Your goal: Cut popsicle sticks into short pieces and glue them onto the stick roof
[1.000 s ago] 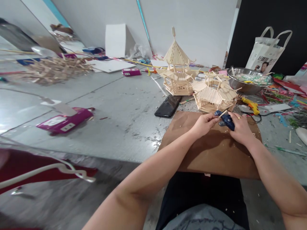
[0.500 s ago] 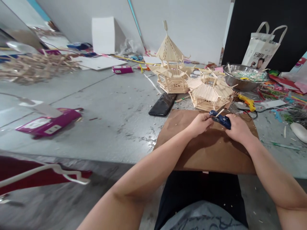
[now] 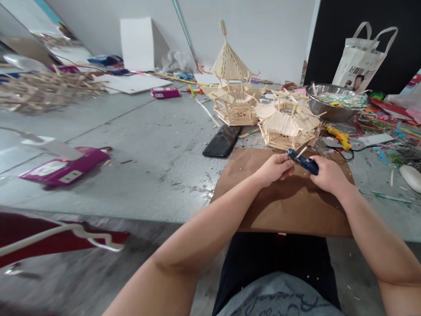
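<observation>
My right hand [image 3: 328, 173] grips a dark blue hand tool [image 3: 304, 162] whose exact kind I cannot make out. A short, pale wooden stick [image 3: 301, 152] pokes up at the tool's far end. Against that end, the fingers of my left hand [image 3: 278, 169] are pinched together on the stick, mostly hiding it. Both hands are above a sheet of brown paper [image 3: 283, 219] at the table's front edge. Just beyond them stands a low six-sided stick model [image 3: 286, 125]. Behind it to the left rises a taller stick pagoda [image 3: 233, 66] with a pointed roof.
A black phone [image 3: 222, 141] lies left of the paper. On the right are a yellow glue gun [image 3: 340, 137] with its cord, a metal bowl [image 3: 332, 112] and a white computer mouse [image 3: 411, 177]. A purple power strip [image 3: 66, 169] and a stick pile [image 3: 49, 92] lie left.
The view has shifted slightly. My hands keep the blue tool and stick together over the paper, with the tool turned a little. Nothing has been let go.
</observation>
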Available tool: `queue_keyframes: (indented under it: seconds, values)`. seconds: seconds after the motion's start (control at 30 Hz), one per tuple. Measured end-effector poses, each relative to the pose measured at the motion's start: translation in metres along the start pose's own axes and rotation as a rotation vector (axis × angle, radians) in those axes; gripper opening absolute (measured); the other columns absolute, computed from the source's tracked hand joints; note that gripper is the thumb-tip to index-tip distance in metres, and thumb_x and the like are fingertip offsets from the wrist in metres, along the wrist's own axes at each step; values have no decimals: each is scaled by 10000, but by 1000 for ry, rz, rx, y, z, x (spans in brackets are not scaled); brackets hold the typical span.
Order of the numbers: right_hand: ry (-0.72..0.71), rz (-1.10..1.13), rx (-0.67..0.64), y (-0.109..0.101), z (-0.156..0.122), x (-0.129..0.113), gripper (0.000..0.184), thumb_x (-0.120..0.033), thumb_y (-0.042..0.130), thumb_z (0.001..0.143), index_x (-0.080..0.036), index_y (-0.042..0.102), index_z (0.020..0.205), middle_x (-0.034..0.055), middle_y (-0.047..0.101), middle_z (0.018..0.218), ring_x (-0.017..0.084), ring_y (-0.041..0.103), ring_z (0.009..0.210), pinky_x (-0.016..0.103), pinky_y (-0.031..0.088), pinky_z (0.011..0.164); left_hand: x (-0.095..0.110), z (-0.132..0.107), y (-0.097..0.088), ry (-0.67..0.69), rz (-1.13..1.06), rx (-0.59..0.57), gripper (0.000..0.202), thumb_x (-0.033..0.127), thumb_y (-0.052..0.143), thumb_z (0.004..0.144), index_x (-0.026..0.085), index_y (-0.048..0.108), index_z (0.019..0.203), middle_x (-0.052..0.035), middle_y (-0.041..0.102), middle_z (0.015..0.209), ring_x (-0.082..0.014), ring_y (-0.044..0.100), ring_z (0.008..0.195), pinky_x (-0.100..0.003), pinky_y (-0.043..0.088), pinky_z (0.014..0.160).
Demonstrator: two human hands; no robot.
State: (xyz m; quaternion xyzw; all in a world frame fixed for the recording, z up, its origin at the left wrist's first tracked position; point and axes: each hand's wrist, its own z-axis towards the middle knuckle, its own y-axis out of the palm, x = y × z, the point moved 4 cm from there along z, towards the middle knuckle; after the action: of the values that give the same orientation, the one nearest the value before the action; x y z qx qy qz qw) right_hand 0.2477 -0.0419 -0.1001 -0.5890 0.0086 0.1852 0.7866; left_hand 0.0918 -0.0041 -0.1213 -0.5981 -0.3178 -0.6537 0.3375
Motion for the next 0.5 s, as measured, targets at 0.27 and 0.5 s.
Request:
queue_keyframes:
  seconds: [0.27,0.5]
  values:
    - [-50,24,-3,1,2,1,354,-178,539,671,-188,563,1024,96,654,955,257,609,873,358,458,743,2,-1,2,-19,1,-51,359,446,596,740,134,483,604,37,504,476,-19,361,338,-179,220,370]
    - [-80,43,33,0,2,2,332,-182,518,693,-191,552,1023,93,647,939,257,602,883,365,458,754,2,-2,2,-14,-14,-58,364,464,586,753,134,491,635,36,518,493,-21,370,345,-173,244,373]
